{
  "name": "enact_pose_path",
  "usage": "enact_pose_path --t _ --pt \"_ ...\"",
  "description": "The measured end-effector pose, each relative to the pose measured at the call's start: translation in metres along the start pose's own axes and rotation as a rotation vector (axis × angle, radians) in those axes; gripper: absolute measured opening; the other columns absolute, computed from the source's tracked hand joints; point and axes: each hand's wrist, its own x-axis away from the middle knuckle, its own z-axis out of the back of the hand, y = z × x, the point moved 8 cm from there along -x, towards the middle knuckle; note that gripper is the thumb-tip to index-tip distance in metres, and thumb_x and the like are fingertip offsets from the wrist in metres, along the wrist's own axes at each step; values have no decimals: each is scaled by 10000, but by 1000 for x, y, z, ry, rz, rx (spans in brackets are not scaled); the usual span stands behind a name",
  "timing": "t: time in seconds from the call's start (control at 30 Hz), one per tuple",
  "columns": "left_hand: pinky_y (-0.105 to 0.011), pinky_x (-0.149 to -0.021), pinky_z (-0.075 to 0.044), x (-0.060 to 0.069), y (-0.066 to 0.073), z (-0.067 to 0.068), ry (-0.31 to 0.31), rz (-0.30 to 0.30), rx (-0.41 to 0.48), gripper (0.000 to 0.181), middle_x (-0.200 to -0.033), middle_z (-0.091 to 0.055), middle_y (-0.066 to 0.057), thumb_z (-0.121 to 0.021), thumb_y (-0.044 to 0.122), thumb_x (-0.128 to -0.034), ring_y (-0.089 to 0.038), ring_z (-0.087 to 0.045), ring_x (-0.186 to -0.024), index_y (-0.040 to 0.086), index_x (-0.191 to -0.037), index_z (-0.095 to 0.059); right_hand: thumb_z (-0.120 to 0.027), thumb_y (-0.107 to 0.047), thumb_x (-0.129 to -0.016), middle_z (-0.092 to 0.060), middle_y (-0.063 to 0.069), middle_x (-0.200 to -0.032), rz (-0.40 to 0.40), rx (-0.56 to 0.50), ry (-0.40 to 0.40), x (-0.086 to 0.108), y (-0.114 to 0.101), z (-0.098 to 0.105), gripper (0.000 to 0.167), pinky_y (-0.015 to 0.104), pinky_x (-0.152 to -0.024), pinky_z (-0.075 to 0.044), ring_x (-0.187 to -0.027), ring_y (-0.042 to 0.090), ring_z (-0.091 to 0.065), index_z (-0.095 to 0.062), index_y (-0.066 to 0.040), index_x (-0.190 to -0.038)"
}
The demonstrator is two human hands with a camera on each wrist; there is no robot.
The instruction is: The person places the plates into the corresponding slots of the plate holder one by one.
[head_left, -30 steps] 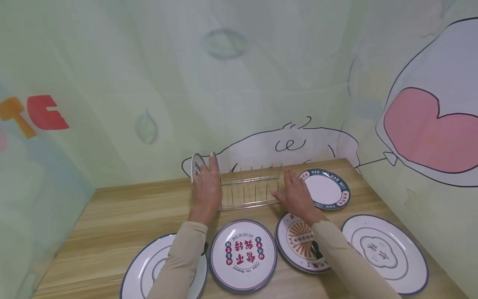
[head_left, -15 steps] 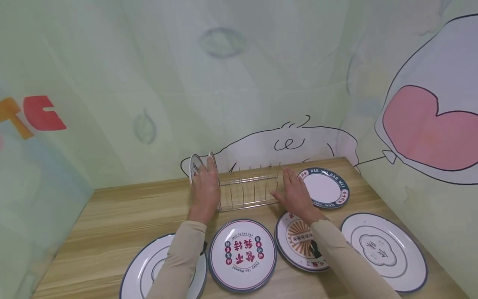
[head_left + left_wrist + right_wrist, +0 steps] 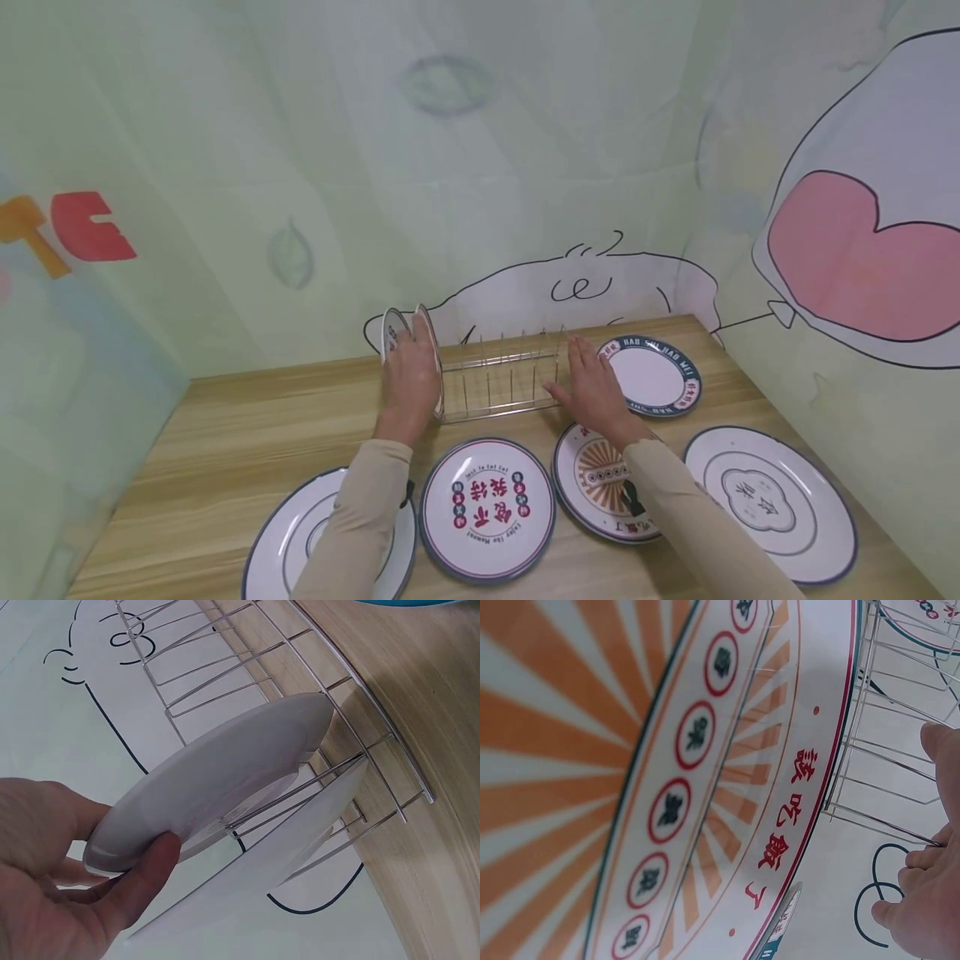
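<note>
A silver wire dish rack (image 3: 501,408) stands at the back of the table. At its left end my left hand (image 3: 408,379) pinches a white plate (image 3: 217,765), the thumb on one face and the fingers behind it. This plate leans on edge between the rack's wires. Beside it, further left, a second plate (image 3: 392,323) with dark print also stands on edge. My right hand (image 3: 596,392) rests against the rack's right end, fingers mostly straight. In the right wrist view only part of the right hand (image 3: 930,870) shows, touching the wires.
On the wooden table (image 3: 247,433) lie a large white plate (image 3: 273,546) under the left forearm, a red-lettered plate (image 3: 487,508), an orange sunburst plate (image 3: 592,475), a blue-rimmed plate (image 3: 652,379) and an oval plate (image 3: 795,542). A printed cloth wall (image 3: 300,167) stands behind.
The plate in my left hand has shifted slightly left and down, and its edge shows lower beside the hand. The right hand stays on the rack's end.
</note>
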Motion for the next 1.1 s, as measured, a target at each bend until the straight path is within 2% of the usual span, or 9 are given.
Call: enact_pose_path --t 0.1,0.2,0.43,0.7,0.9,1.1 --pt "-446 -632 -620 1 -2 1 -25 27 -1 679 -1114 -611 -347 -647 -95 -832 -450 -684 -773 -65 -1446 -358 -577 -479 -980 -201 252 -1635 0 -1 -2 0 0 0 884 557 -1235 -203 -1521 396 -223 -180 62 -1554" --pt "-443 -638 -622 1 -4 3 -30 39 -4 695 -1115 -616 -344 -665 -100 -815 -448 -689 -788 -71 -1443 -368 -578 -474 -980 -193 254 -1636 -3 -8 -7 1 -1 1 887 559 -1235 -198 -1524 397 -210 -170 63 -1556" --pt "-424 -565 -609 3 -4 10 9 20 -4 616 -1036 -634 -336 -614 -136 -815 -428 -690 -725 -96 -1399 -421 -590 -461 -978 -208 262 -1629 -4 -18 0 2 -2 2 878 563 -1232 -205 -1517 408 -226 -184 67 -1550" --pt "-427 -534 -598 5 -1 17 20 29 -6 554 -1009 -622 -308 -641 -127 -792 -420 -678 -704 -100 -1318 -470 -578 -467 -982 -201 258 -1634 -15 -24 -9 3 -2 1 876 557 -1237 -195 -1520 405 -217 -172 55 -1557" --pt "-384 -520 -592 8 2 22 3 35 -26 492 -1012 -610 -285 -671 -104 -803 -382 -672 -679 -109 -1271 -517 -574 -469 -984 -171 256 -1641 -25 -29 -25 3 -1 0 882 554 -1240 -169 -1524 406 -205 -161 59 -1558" --pt "-360 -483 -560 11 5 29 10 19 -30 424 -961 -610 -260 -635 -80 -834 -340 -633 -610 -95 -1249 -550 -570 -471 -985 -167 256 -1641 -23 -29 -31 2 -2 0 884 556 -1238 -171 -1523 406 -207 -155 60 -1558"
